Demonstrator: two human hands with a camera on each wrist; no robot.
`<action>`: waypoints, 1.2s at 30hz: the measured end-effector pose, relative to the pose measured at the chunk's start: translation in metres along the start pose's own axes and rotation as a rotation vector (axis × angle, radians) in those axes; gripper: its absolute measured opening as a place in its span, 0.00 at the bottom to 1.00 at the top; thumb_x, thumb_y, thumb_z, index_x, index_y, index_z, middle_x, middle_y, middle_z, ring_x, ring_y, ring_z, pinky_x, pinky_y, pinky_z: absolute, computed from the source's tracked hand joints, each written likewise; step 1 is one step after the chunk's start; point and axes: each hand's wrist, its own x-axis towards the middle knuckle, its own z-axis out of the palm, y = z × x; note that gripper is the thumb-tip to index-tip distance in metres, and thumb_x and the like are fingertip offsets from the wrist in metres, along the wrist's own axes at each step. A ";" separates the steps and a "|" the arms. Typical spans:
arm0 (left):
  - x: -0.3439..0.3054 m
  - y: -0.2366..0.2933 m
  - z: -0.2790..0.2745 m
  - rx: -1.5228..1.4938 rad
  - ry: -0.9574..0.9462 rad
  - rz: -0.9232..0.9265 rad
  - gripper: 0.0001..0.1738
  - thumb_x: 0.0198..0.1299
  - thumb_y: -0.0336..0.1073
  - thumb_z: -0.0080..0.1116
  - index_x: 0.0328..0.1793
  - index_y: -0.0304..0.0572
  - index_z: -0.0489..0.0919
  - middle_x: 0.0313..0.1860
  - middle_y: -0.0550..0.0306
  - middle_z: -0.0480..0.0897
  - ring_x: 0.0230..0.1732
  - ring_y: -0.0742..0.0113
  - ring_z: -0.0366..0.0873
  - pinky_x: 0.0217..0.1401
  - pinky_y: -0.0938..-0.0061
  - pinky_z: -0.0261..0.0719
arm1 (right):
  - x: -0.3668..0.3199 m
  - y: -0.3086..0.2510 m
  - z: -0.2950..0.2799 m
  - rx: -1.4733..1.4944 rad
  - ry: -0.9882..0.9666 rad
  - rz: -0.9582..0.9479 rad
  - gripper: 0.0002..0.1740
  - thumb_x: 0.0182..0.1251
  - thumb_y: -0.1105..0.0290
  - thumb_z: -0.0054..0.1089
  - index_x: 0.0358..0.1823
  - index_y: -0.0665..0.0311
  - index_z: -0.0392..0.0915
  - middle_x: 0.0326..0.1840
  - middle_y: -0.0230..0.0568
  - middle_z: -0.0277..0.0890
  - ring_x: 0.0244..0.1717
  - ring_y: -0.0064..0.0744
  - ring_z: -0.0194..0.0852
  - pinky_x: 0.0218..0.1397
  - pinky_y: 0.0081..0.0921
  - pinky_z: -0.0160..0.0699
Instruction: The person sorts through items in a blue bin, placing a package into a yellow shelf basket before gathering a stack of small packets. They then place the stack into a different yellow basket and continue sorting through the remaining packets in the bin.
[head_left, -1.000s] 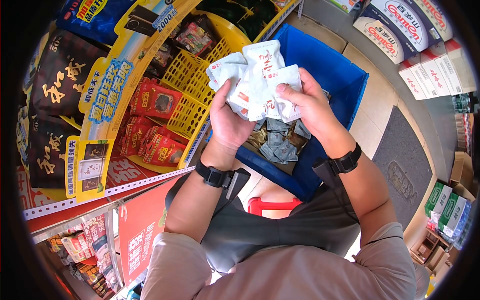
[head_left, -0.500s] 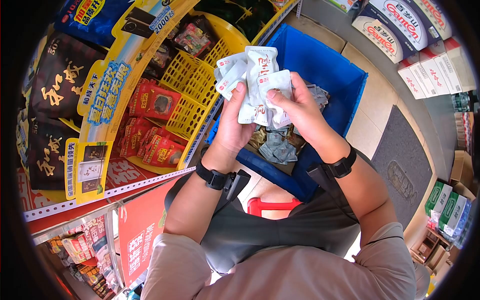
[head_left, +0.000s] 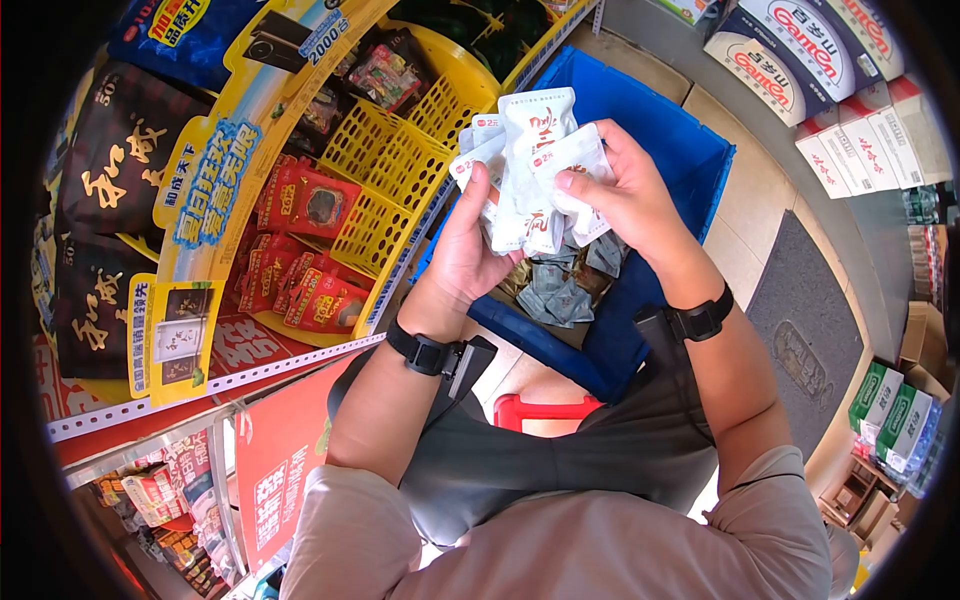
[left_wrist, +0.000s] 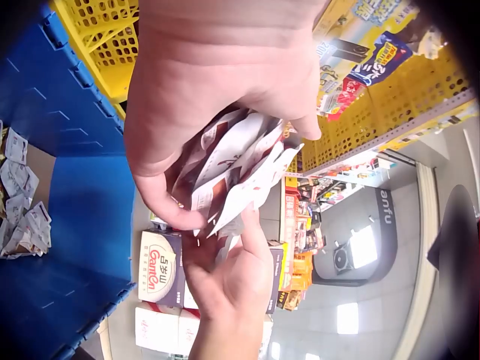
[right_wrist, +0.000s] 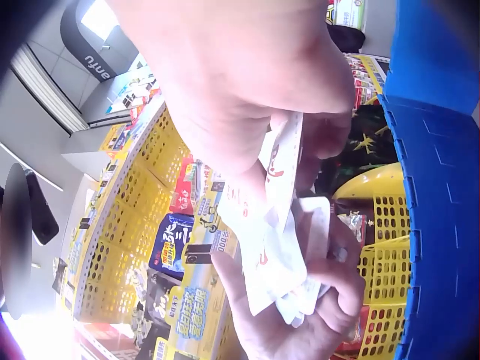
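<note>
Several small white snack packets (head_left: 532, 190) with red lettering are fanned out between the two hands, above a blue crate (head_left: 705, 165). My left hand (head_left: 465, 240) grips the bunch from the left, its thumb lying along the front. With thumb and fingers, my right hand (head_left: 640, 195) pinches a packet at the right side of the fan. In the left wrist view the packets (left_wrist: 240, 165) stand edge-on in layers, with left-hand fingers curled round them. Down in the crate lie more small packets (head_left: 558, 292), pale and gold.
At the left, a yellow display rack (head_left: 375, 200) holds red packets (head_left: 325, 300) and large dark bags (head_left: 105, 290). Drink cartons (head_left: 775, 60) are stacked at the upper right. A grey mat (head_left: 790, 320) lies on the floor, and a red stool (head_left: 515, 410) shows between the legs.
The hands dipped the fan of packets slightly, then raised it a little rightward. The right hand's packet has swung outward from the bunch since half a second ago.
</note>
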 end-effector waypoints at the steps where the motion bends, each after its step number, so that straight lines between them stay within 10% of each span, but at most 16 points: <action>1: 0.000 0.000 -0.001 -0.022 0.018 -0.009 0.41 0.75 0.69 0.48 0.82 0.51 0.66 0.71 0.53 0.81 0.68 0.56 0.82 0.61 0.59 0.88 | 0.001 -0.002 -0.003 -0.019 -0.013 -0.004 0.20 0.68 0.76 0.72 0.58 0.65 0.74 0.52 0.34 0.82 0.54 0.21 0.80 0.57 0.26 0.82; 10: 0.002 0.000 -0.017 0.032 -0.051 -0.137 0.39 0.75 0.66 0.51 0.80 0.47 0.69 0.69 0.51 0.82 0.64 0.56 0.85 0.48 0.57 0.92 | 0.001 -0.023 -0.028 -0.257 -0.127 -0.049 0.19 0.69 0.77 0.71 0.57 0.62 0.75 0.53 0.29 0.80 0.56 0.17 0.77 0.60 0.22 0.78; 19: -0.004 -0.002 -0.002 -0.040 -0.120 -0.214 0.37 0.72 0.42 0.61 0.83 0.41 0.63 0.75 0.43 0.76 0.75 0.40 0.75 0.71 0.30 0.76 | 0.002 -0.015 -0.028 -0.161 -0.034 -0.025 0.20 0.68 0.76 0.73 0.58 0.64 0.77 0.51 0.29 0.82 0.53 0.18 0.79 0.58 0.23 0.81; 36: 0.001 -0.012 -0.015 0.063 -0.002 -0.156 0.31 0.71 0.33 0.63 0.78 0.39 0.70 0.67 0.47 0.82 0.64 0.50 0.85 0.62 0.50 0.87 | 0.003 0.017 0.001 -0.014 0.127 -0.006 0.22 0.67 0.75 0.74 0.59 0.67 0.75 0.52 0.38 0.85 0.52 0.25 0.83 0.56 0.27 0.84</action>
